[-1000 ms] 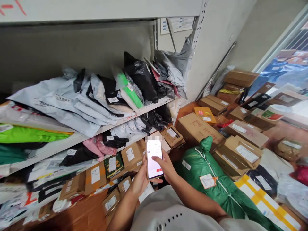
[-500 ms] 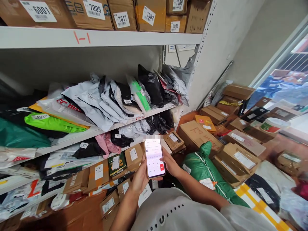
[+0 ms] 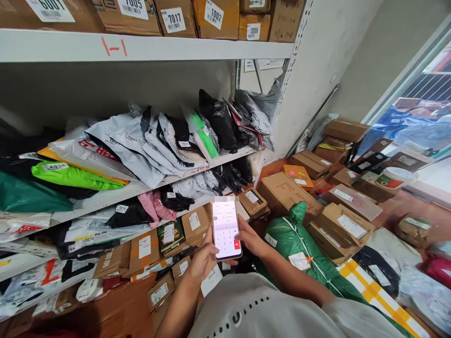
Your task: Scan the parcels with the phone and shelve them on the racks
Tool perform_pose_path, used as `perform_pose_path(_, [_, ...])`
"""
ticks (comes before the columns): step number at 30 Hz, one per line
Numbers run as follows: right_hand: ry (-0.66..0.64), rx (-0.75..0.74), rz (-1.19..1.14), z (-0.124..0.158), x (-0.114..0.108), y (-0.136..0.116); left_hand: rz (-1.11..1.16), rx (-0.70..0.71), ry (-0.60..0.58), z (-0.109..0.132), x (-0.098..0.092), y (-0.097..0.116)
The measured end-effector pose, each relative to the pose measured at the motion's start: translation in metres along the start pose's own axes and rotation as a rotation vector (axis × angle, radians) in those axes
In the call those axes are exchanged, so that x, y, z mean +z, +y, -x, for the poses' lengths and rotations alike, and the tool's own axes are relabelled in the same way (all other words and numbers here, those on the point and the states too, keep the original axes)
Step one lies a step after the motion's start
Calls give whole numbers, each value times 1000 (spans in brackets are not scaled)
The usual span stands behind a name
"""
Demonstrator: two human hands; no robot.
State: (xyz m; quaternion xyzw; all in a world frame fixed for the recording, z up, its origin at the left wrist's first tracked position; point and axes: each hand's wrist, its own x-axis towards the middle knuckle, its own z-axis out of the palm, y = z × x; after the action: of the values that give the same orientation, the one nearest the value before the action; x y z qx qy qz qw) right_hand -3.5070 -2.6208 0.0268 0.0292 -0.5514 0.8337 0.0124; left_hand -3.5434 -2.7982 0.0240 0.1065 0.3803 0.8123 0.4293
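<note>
In the head view, the phone (image 3: 226, 231) sits just below the middle of the frame, keypad lit. The left hand (image 3: 202, 263) has its grip clamped on the phone's left side, thumb over the lower-left corner. The right hand (image 3: 252, 240) touches the right edge with its thumb — fingers partly hidden, so I cannot tell whether that grip is closed.
</note>
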Motion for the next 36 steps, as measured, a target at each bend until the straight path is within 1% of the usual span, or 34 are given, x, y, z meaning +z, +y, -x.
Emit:
perform_pose_path(5, [62,3,-28,2,-1,3,-59,-29,33,4,6,0])
perform_pose_path(9, [107,19,-48,2,2,5,-116,-47,76,3,6,-2])
perform_pose_path(14, [175,41,-81,0,4,8,7,-42,-12,-3,2,-4])
perform_pose_path(17, [175,55,-83,-2,-3,7,39,-47,-33,-10,1,-7])
perform_pose_path(19, [150,61,-79,-1,-11,5,50,-58,-26,-17,-2,-10])
perform_pose_path(22, [106,76,-94,2,-26,3,65,-102,-11,-30,-8,-19])
perform_pose_path(24, [127,90,-135,2,-36,7,58,-134,-16,-42,-9,-26])
perform_pose_path(26, [199,96,-196,1,-47,14,29,-172,-27,-57,-7,-32])
perform_pose_path(28, [298,95,-265,-2,-63,23,-55,-230,-27,-76,-3,-34])
perform_pose_path(30, [389,96,-332,-8,-83,29,-225,-261,-13,-101,-2,-33])
perform_pose_path(31, [429,99,-361,-11,-95,31,-332,-252,12,-116,-3,-31])
perform_pose_path(33, [498,108,-412,-19,-124,31,-525,-193,110,-154,-13,-26])
perform_pose_path(34, [526,114,-432,-24,-140,30,-600,-160,190,-178,-20,-23])
perform_pose_path(36, [563,130,-464,-38,-176,26,-710,-117,375,-233,-37,-17])
